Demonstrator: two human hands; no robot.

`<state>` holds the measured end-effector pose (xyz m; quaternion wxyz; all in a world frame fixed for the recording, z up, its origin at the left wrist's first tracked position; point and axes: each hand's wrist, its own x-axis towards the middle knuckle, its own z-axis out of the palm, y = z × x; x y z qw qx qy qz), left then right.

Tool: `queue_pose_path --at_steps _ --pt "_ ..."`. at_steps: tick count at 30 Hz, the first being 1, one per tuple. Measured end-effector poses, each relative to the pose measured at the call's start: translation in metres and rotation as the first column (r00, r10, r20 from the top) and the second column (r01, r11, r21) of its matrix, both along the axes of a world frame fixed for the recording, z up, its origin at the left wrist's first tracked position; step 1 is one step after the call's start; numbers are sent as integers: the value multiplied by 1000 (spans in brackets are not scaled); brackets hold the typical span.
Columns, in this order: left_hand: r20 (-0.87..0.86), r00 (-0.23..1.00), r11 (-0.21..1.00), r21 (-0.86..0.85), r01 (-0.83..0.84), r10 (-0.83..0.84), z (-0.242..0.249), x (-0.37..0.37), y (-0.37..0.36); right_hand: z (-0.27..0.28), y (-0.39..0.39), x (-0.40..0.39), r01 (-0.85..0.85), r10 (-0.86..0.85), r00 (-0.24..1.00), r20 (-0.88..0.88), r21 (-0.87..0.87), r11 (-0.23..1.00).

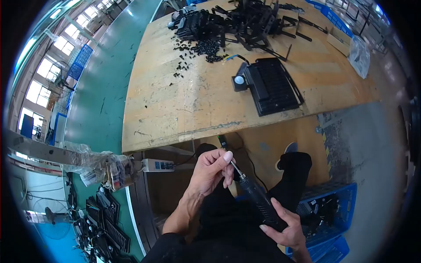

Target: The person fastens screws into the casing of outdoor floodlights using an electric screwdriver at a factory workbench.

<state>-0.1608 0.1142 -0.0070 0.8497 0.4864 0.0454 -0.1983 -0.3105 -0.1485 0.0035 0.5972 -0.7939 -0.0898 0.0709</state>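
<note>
My right hand is wrapped round the black body of an electric screwdriver, which points up and to the left over my lap. At the tip of its metal bit, my left hand is closed in a pinch. Whatever sits between those fingertips is hidden or too small to name. Beyond both hands, a black LED floodlight lies near the table's front edge. It carries a sensor with a white dome on its left side and a short cable at the top.
The worn wooden table holds black brackets and a heap of small black parts at the back. A green conveyor belt runs along the left. Blue crates stand at lower right, and a power strip sits below the table edge.
</note>
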Motion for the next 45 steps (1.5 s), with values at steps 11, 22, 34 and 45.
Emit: queue_pose_path --at_steps 11,22,34,45 --pt "27 999 986 -164 -21 25 3 -9 10 20 7 1 -39 38 999 -14 -98 994" --pt "171 985 997 74 3 -16 3 -6 11 -6 4 -7 9 -2 995 100 -70 998" --pt "267 956 970 238 56 -121 15 8 10 -6 -3 -9 39 -6 976 -219 149 988" --pt "250 949 945 308 111 -193 19 43 -23 -37 7 17 132 -127 991 -36 227 965"
